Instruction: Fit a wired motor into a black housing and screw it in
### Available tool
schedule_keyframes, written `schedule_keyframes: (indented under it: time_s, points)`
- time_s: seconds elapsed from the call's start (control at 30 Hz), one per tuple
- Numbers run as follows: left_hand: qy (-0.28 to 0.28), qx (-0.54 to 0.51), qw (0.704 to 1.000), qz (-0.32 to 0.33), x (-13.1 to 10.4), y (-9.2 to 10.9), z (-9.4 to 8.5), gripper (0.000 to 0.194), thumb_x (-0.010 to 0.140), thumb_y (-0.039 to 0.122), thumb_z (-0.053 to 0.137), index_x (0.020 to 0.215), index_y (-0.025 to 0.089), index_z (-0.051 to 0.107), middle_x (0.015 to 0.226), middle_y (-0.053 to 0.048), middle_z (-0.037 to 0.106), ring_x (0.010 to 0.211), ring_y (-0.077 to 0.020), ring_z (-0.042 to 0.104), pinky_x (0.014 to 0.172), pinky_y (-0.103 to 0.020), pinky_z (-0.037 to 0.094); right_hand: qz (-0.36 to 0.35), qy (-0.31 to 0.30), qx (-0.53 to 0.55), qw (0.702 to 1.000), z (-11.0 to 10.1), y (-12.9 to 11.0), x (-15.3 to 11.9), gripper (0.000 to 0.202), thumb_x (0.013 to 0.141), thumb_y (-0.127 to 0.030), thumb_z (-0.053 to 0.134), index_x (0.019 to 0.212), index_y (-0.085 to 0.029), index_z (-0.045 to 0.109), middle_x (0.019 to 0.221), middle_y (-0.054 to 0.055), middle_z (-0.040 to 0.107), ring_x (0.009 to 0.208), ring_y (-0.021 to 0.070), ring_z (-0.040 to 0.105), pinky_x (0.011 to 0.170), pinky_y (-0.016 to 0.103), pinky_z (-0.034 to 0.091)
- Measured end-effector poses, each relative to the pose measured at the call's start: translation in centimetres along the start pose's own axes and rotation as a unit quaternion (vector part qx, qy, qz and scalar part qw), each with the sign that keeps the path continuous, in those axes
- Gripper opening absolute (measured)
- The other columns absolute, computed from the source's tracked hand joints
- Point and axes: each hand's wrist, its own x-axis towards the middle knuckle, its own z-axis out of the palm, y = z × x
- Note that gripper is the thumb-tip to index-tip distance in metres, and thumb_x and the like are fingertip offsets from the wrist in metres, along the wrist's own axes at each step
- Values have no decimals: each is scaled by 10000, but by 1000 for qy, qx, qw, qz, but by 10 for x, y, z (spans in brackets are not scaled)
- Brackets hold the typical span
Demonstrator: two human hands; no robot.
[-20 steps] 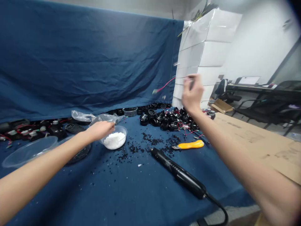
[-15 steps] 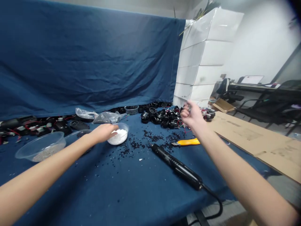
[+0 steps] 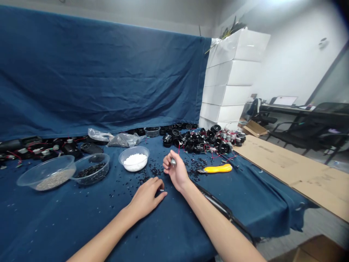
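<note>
My left hand (image 3: 147, 194) is low over the blue cloth, fingers bent. Between its thumb and forefinger shows a small white piece (image 3: 161, 190); whether it still touches the cloth I cannot tell. To the right and a little higher, my right hand (image 3: 176, 169) is closed round a small silver motor (image 3: 173, 161), its round metal end showing above the fingers. A clear bowl of small white pieces (image 3: 135, 162) stands beyond my left hand. Under my right forearm lies a black electric screwdriver (image 3: 215, 202), partly hidden.
Further left are clear bowls of small metal pieces (image 3: 54, 178) and black pieces (image 3: 92, 171). Loose black bits (image 3: 155, 171) are scattered mid-table. A yellow utility knife (image 3: 218, 168) lies right, before a heap of black housings and wired motors (image 3: 199, 140). Cardboard (image 3: 294, 165) covers the right side.
My left hand has left the bowl of white pieces and moved right and nearer to me. My right hand has come left and down from beside the heap, holding the motor.
</note>
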Motion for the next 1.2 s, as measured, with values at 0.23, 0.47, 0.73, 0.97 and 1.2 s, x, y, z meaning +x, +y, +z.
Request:
schedule_keyframes:
  time_s: [0.23,0.47,0.73,0.97,1.2]
  points:
    - [-21,-44,999,-3,1,-14,-3,127,899,271,495,818,187,546,810,-38,587,763,-195,542,692,-298,397,36,-28,-118,992,-15,38,4,453,721,-537,661,588,-189,403,533,-71,325,450,59,251,423,207,177]
    - [-14,-54,998,-10,-5,-7,-2,138,915,259,423,825,188,499,877,-74,583,851,-233,532,770,-342,387,63,-55,-181,980,-20,39,7,454,775,-583,562,616,-200,377,547,-77,292,444,62,225,431,210,148]
    - [-22,-115,993,-28,-5,-19,-19,59,767,152,479,752,181,528,658,3,573,608,-149,527,593,-245,370,-1,-47,-353,934,-23,45,5,472,808,-598,529,602,-202,376,548,-64,309,504,88,257,497,238,214]
    - [-45,-136,988,-48,-6,-26,-20,74,725,215,538,700,166,587,611,11,550,594,-142,512,552,-226,343,-54,-17,-488,871,-28,47,3,440,803,-541,602,579,-182,479,547,-43,412,582,111,352,566,245,239]
    - [-54,-150,985,-69,-6,-26,-17,165,756,303,581,762,155,654,652,-7,612,620,-158,546,574,-235,370,45,-83,-457,884,-32,47,6,371,704,-505,718,671,-173,556,563,-33,534,541,111,483,544,231,388]
